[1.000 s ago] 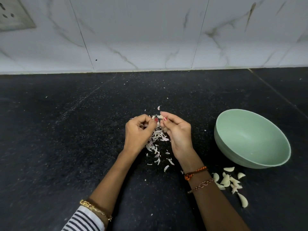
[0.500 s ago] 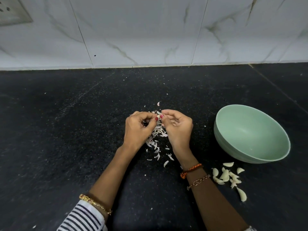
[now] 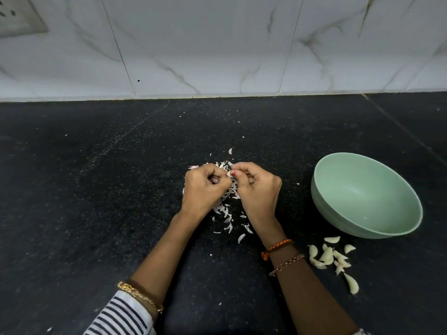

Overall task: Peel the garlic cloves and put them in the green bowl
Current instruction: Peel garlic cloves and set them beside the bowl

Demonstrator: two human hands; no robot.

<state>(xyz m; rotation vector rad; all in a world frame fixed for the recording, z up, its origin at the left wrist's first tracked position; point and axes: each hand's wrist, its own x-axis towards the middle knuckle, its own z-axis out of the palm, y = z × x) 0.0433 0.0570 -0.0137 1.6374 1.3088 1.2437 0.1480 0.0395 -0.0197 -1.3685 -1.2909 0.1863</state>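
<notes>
Garlic clove (image 3: 228,174) sits pinched between the curled fingers of the left hand (image 3: 203,189) and right hand (image 3: 257,189), above the skins (image 3: 226,209) mid-desk. It could slip, landing short of the green bowl (image 3: 366,197) at right, which looks empty.

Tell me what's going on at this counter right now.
A person is peeling garlic over a black countertop. Both hands are curled together around one garlic clove: the left hand and the right hand pinch it between their fingertips above a pile of papery skins. A cluster of cloves lies on the counter just in front of the green bowl, which looks nearly empty, with only a small fleck inside.
</notes>
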